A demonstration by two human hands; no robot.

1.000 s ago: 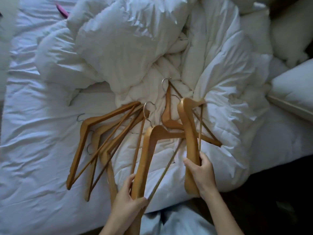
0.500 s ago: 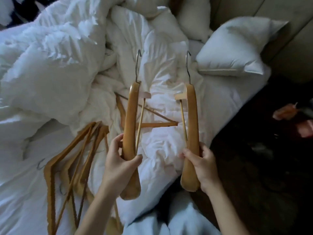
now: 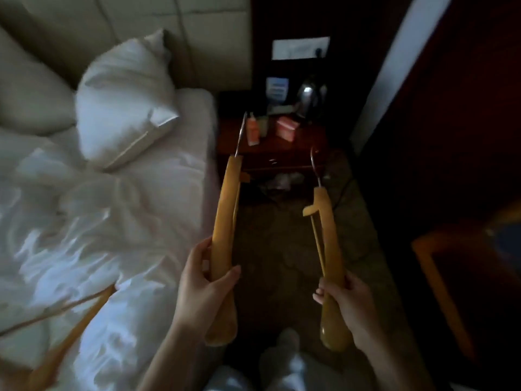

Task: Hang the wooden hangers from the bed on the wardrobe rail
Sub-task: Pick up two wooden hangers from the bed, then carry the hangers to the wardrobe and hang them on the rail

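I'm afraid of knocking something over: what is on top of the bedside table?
On the bedside table stand an orange bottle, a pink box, a kettle and a card. The left hanger's hook covers a sliver.

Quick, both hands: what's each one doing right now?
Left hand: closed around a wooden hanger.
Right hand: closed around a second wooden hanger.

Two upright wooden hangers (image 3: 225,221) (image 3: 328,249), hooks up
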